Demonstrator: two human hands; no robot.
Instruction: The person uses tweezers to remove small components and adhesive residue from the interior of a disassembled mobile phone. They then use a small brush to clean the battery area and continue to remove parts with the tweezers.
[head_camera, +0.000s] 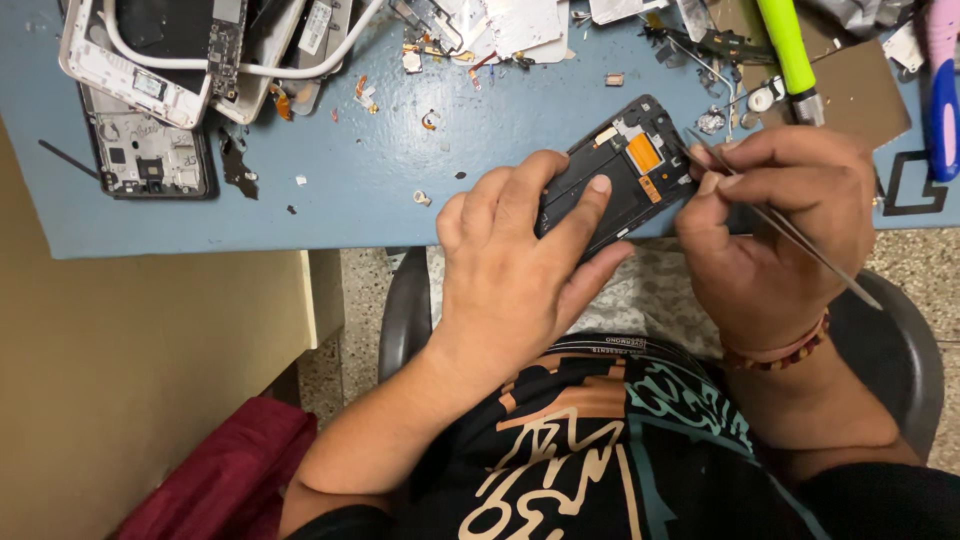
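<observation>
Two hands (520, 270) (775, 230), flat black phone frame (625, 175)

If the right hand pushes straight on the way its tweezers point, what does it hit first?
Most likely the opened phone frame that the left hand steadies: the tweezers in the right hand aim up-left at its orange part. Depth is unclear.

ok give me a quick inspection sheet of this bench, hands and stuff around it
surface: blue bench top, scuffed, dotted with small scraps
job's things: black phone frame at the bench edge; metal tweezers with tips at it
clutter: stripped phone frames, loose parts, green-handled tool
grippers: left hand steadies the frame; right hand pinches the tweezers
cables: white cable over the stripped frames
surroundings: dark chair, speckled floor, red cloth
</observation>
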